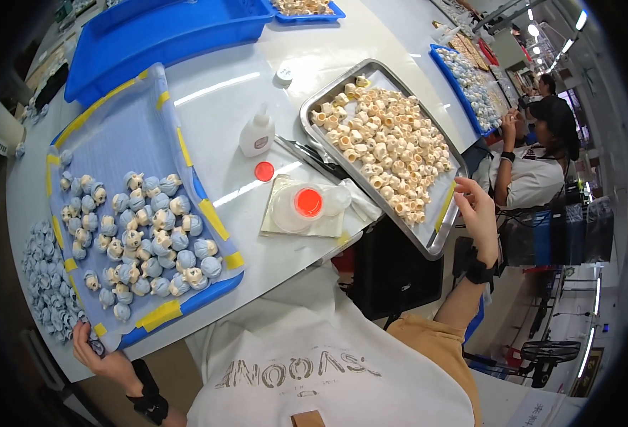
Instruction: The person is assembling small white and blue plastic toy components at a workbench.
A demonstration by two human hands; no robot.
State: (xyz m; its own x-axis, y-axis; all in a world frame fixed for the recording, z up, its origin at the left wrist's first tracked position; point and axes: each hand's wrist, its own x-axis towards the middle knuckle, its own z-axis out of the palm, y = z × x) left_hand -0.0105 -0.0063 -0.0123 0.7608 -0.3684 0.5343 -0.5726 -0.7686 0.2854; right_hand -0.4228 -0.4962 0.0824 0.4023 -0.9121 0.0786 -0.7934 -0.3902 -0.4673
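My left hand (105,361) is at the lower left, beside a heap of small blue-grey cap-like pieces (47,292) on the table. Its fingers are curled, with a blue-grey piece (96,346) showing between them and the blue tray. That tray (115,117), lined and edged with yellow tape, carries several small cream heads (161,220) wearing blue-grey covers. Over the right rim of a metal tray (314,117) is my right hand (476,213), fingers apart and nothing visible in them. Many bare cream hollow heads (385,142) fill that metal tray.
Between the trays stand a white squeeze bottle (258,135), a red cap (264,171), tweezers (307,156) and a clear container with red contents (308,203). A large blue bin (165,35) is behind. Another person (534,156) sits at the right.
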